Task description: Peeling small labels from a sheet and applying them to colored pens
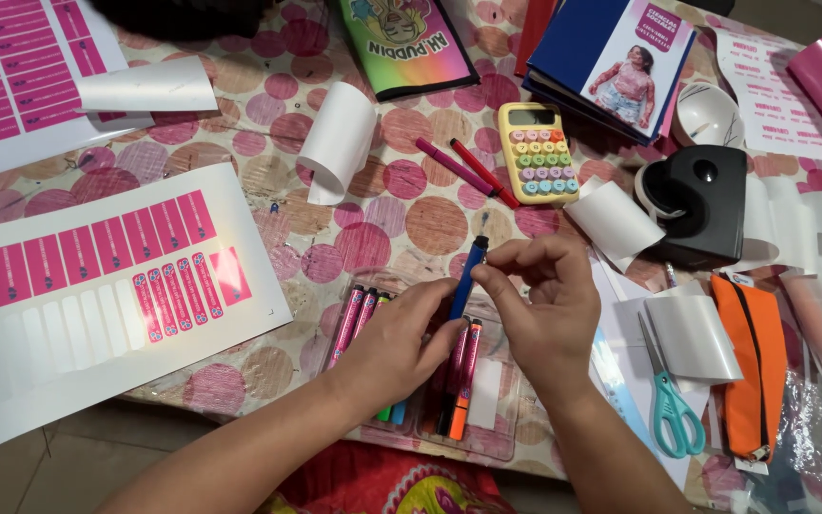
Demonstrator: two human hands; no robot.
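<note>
Blue marker [469, 276], slim and upright, pinched by left hand [401, 347] and right hand [544, 309].

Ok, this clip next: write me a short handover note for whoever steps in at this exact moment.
Left hand grips the lower end of a blue marker; right hand pinches its upper part, marker upright above the clear case.
Several markers with pink labels already lie in the case.
The sticker sheet to the left has one row partly peeled, with pink stickers remaining.
I cannot tell whether the blue marker carries a label.
Teal scissors and orange pouch lie to the right.
</note>
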